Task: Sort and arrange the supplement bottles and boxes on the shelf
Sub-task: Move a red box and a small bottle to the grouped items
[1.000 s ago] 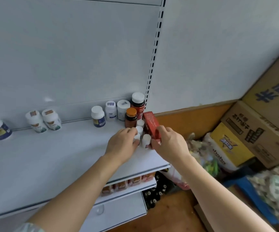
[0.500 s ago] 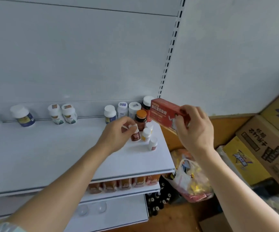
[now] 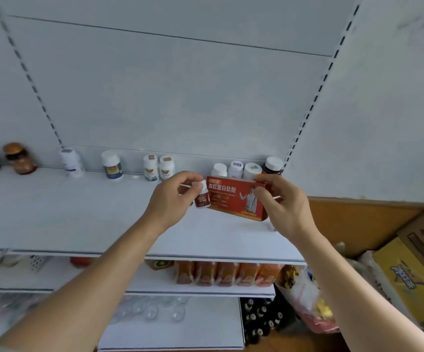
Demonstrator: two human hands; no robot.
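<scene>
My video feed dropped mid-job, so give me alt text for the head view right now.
Above a white shelf, the left hand pinches a small red-labelled bottle while the right hand grips a red box with its printed front facing the camera. White-capped supplement bottles line the shelf's back edge; cardboard cartons sit lower right.

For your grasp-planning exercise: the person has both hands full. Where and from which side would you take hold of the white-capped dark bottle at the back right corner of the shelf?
Grip the dark bottle by its white cap, coming from above. It stands upright against the back panel, a white bottle close on its left, and the red box in the right hand blocks its front, so probably only the top is free.
</scene>
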